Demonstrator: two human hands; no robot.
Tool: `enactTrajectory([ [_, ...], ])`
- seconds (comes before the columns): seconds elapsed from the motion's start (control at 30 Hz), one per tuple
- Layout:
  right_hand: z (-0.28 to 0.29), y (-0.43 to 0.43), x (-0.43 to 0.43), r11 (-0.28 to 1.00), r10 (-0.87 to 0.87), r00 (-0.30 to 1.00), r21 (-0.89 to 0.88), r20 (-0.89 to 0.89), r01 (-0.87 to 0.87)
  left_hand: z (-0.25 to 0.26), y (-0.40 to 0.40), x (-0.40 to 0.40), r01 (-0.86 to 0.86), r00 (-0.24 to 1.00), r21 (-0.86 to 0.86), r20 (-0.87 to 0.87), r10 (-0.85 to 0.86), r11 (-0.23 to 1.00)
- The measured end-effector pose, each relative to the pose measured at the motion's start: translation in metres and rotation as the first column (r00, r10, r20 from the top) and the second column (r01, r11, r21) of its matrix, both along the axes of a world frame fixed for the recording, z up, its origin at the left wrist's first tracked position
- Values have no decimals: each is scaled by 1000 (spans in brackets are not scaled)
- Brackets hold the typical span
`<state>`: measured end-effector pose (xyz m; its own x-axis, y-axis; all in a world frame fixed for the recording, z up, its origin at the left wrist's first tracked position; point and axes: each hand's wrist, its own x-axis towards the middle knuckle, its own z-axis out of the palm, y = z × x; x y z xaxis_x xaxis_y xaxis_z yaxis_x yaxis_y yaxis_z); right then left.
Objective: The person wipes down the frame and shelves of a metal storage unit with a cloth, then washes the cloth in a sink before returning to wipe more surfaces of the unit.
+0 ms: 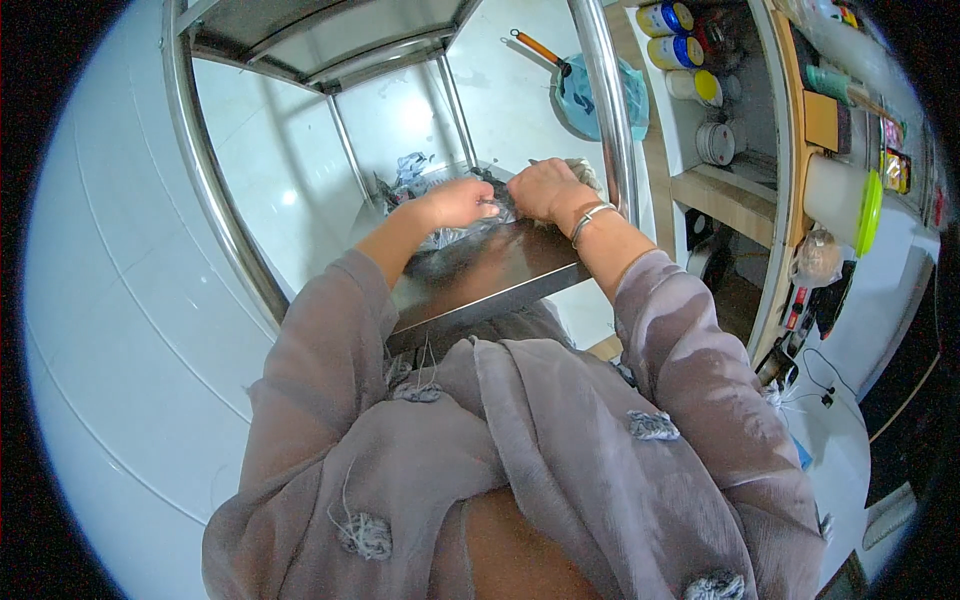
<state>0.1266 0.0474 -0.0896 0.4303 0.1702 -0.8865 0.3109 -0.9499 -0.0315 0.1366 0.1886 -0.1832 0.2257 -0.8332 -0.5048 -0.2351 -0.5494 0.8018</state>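
Note:
My left hand (pixel 459 203) has its fingers pinched on a crumpled plastic bag (pixel 506 206), partly dark and partly clear, above a stainless steel shelf (pixel 495 281). Close by on the right, my right hand (pixel 541 189) is curled at the other side of the same bag, its fingertips turned away from view. More crumpled clear plastic (pixel 450 238) lies under and beside my left hand. Behind it is a bluish-white plastic bag (pixel 412 166). A beige bundle (pixel 583 172), perhaps cloth, shows just past my right hand; what is inside the bags is hidden.
Steel rack posts (pixel 611 97) stand on both sides of my arms, with an upper shelf (pixel 360 45) overhead. A pan in a blue plastic bag (pixel 592 97) is against the white wall. To the right, an open cabinet (pixel 724 191) holds several jars (pixel 675 52); a lidded container (pixel 836 202) sits on its top.

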Motion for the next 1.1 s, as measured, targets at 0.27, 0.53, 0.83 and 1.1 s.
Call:
enactTrajectory([
  [0.27, 41, -12, 16, 936, -337, 916, 180, 216, 302, 31, -21, 3, 4, 949, -202, -309, -67, 979],
  [0.53, 161, -91, 20, 469, -879, 318, 771, 356, 431, 14, -35, -7, -142, 933, -410, -360, -17, 901],
  [0.83, 8, -145, -23, 553, -767, 632, 388, -108, 737, 17, -32, -20, 32, 973, -417, 222, 67, 908],
  [1.1, -23, -109, -26, 671, -647, 674, 153, -357, 725, 8, -32, -22, -30, 959, -366, 251, 129, 930],
])
